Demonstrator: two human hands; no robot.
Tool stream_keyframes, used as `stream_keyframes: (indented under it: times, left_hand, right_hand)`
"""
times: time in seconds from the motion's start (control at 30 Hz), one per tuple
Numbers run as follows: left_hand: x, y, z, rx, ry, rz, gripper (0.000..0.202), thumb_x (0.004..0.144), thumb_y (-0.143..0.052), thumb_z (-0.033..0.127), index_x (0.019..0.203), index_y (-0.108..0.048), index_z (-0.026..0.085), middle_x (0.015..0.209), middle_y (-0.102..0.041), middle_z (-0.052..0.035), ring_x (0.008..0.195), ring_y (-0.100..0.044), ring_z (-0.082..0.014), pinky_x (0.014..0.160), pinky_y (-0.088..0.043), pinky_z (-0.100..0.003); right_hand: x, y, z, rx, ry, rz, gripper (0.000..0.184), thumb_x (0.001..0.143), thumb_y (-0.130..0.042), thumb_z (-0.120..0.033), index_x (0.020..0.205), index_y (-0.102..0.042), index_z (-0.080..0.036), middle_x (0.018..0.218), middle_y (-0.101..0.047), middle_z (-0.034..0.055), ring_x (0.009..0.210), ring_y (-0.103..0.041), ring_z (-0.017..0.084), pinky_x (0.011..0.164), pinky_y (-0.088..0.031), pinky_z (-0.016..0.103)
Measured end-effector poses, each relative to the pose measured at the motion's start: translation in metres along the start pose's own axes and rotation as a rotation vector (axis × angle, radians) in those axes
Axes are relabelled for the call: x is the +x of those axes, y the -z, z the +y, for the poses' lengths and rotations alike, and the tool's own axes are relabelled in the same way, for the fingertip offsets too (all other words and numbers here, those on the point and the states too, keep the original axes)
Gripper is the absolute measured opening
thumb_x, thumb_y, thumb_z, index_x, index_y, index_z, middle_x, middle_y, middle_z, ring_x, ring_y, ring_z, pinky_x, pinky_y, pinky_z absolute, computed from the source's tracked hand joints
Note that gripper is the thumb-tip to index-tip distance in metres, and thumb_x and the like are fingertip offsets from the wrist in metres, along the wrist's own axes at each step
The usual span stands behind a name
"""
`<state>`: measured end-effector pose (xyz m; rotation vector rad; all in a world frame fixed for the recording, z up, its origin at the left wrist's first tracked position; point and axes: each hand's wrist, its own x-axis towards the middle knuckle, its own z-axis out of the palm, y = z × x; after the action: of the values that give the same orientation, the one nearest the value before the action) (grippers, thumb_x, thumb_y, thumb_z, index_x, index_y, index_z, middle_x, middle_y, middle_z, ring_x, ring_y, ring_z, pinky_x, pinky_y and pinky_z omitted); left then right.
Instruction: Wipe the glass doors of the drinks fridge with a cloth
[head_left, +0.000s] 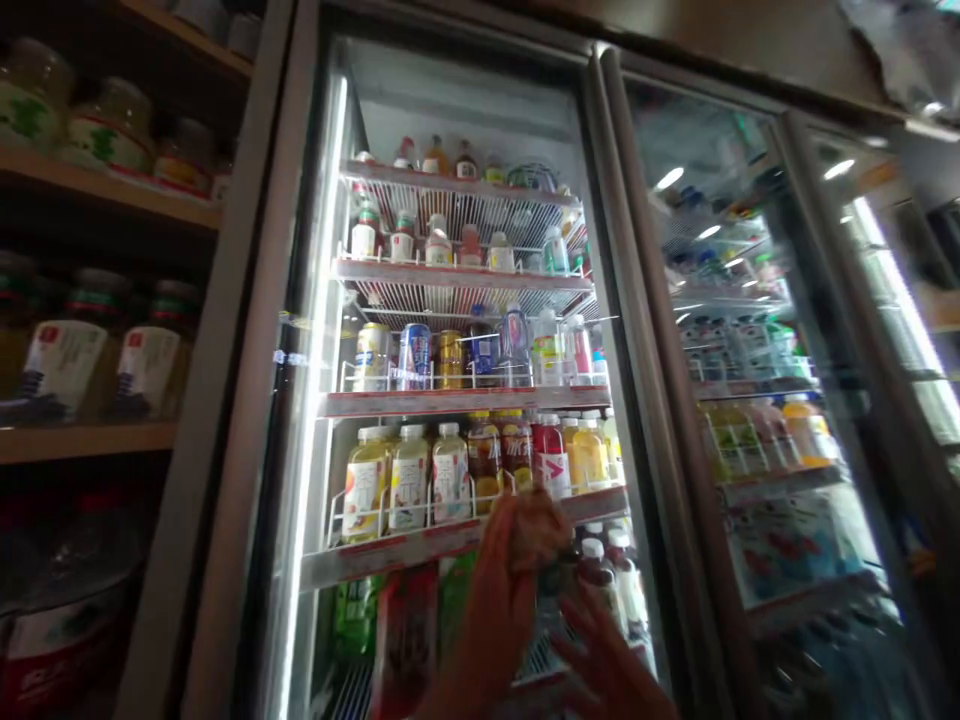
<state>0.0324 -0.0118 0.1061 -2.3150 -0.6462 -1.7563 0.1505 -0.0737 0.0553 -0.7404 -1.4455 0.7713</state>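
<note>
My left hand [504,585] is raised in front of the lit drinks fridge [457,100], at the red-edged shelf [420,545] of yellow and red bottles [450,475]. Its fingers are curled round a blurred brownish lump that I cannot make out. My right hand [604,665] is lower and to the right, fingers apart and smeared by motion. It sits just below dark bottles with white caps [600,575] on the lower shelf and holds nothing that I can see.
Upper fridge shelves carry cans [414,355] and small bottles [439,245]. A second glass-door fridge [757,400] stands to the right. Wooden shelves [90,435] with large jars [64,355] fill the left side.
</note>
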Motion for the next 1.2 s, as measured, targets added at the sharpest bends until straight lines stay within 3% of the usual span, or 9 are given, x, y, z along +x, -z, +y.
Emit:
stream_keyframes:
  times: [0.13, 0.2, 0.33, 0.43, 0.53, 0.77, 0.93, 1.07, 1.2]
  left_hand:
    - [0.023, -0.010, 0.007, 0.042, -0.174, -0.053, 0.077, 0.082, -0.046, 0.014, 0.147, -0.005, 0.024, 0.148, -0.031, -0.0120, 0.135, -0.031, -0.0231, 0.107, -0.037, -0.045]
    - [0.044, 0.006, 0.000, 0.114, -0.164, -0.059, 0.080, 0.082, -0.052, 0.026, 0.147, -0.005, 0.021, 0.150, -0.026, -0.0143, 0.137, -0.028, -0.0261, 0.108, -0.034, -0.048]
    - [0.071, 0.055, -0.039, 0.447, -0.123, 0.055, 0.067, 0.085, -0.050, 0.037, 0.144, -0.021, 0.021, 0.150, -0.027, -0.0145, 0.139, -0.022, -0.0288, 0.110, -0.024, -0.056]
    - [0.067, 0.072, -0.071, 0.650, -0.138, 0.174, 0.053, 0.089, -0.042, 0.028, 0.139, -0.032, 0.018, 0.147, -0.033, -0.0145, 0.140, -0.020, -0.0268, 0.111, -0.023, -0.053]
    - [0.058, 0.068, -0.084, 0.747, -0.177, 0.214, 0.052, 0.088, -0.040, 0.024, 0.139, -0.033, 0.019, 0.147, -0.033, -0.0131, 0.141, -0.016, -0.0250, 0.113, -0.019, -0.051]
    - [0.059, 0.056, -0.078, 0.779, -0.207, 0.289, 0.058, 0.087, -0.041, 0.023, 0.142, -0.026, 0.020, 0.148, -0.031, -0.0139, 0.141, -0.016, -0.0249, 0.113, -0.017, -0.052]
    - [0.059, 0.056, -0.079, 0.765, -0.213, 0.298, 0.061, 0.087, -0.043, 0.023, 0.144, -0.021, 0.022, 0.150, -0.028, -0.0117, 0.140, -0.017, -0.0252, 0.113, -0.017, -0.051]
    - [0.059, 0.056, -0.079, 0.764, -0.206, 0.294, 0.062, 0.087, -0.043, 0.024, 0.145, -0.020, 0.023, 0.150, -0.027, -0.0108, 0.140, -0.017, -0.0251, 0.113, -0.017, -0.051]
    - [0.059, 0.059, -0.079, 0.788, -0.223, 0.273, 0.062, 0.088, -0.044, 0.026, 0.145, -0.019, 0.024, 0.151, -0.025, -0.0101, 0.140, -0.018, -0.0253, 0.113, -0.017, -0.051]
  right_hand:
    - [0.063, -0.006, -0.033, 0.172, 0.121, 0.247, 0.036, 0.079, -0.059, -0.045, 0.105, -0.062, -0.021, 0.108, -0.065, 0.0063, 0.098, -0.062, 0.020, 0.083, -0.052, 0.034]
    - [0.087, 0.002, -0.054, 0.196, 0.198, 0.382, 0.034, 0.075, -0.061, -0.044, 0.098, -0.065, -0.020, 0.096, -0.069, 0.0058, 0.090, -0.064, 0.021, 0.079, -0.053, 0.034]
    - [0.125, 0.053, -0.092, -0.255, 0.619, 0.748, 0.025, 0.078, -0.053, -0.037, 0.088, -0.066, -0.018, 0.087, -0.070, 0.0092, 0.086, -0.065, 0.023, 0.081, -0.052, 0.040]
    - [0.148, 0.085, -0.091, -0.603, 0.897, 0.631, 0.027, 0.081, -0.047, -0.030, 0.098, -0.066, -0.020, 0.109, -0.067, 0.0102, 0.108, -0.059, 0.024, 0.095, -0.046, 0.042]
    - [0.166, 0.090, -0.071, -0.943, 1.045, 0.444, 0.034, 0.083, -0.046, -0.029, 0.111, -0.063, -0.019, 0.126, -0.058, 0.0103, 0.121, -0.049, 0.025, 0.098, -0.043, 0.045]
    - [0.201, 0.095, -0.084, -0.968, 0.910, 0.802, 0.027, 0.086, -0.045, -0.035, 0.085, -0.064, -0.017, 0.080, -0.066, 0.0077, 0.077, -0.060, 0.020, 0.073, -0.046, 0.035]
    - [0.206, 0.101, -0.092, -0.978, 0.905, 0.997, 0.031, 0.082, -0.052, -0.034, 0.104, -0.058, -0.014, 0.109, -0.059, 0.0162, 0.105, -0.052, 0.027, 0.083, -0.040, 0.041]
    - [0.200, 0.091, -0.073, -1.077, 1.018, 0.830, 0.019, 0.084, -0.047, -0.018, 0.083, -0.065, -0.022, 0.094, -0.065, 0.0062, 0.096, -0.057, 0.019, 0.087, -0.039, 0.036]
    - [0.196, 0.097, -0.059, -1.167, 1.089, 0.676, 0.030, 0.088, -0.043, -0.020, 0.110, -0.062, -0.022, 0.122, -0.061, 0.0067, 0.121, -0.048, 0.021, 0.100, -0.034, 0.039]
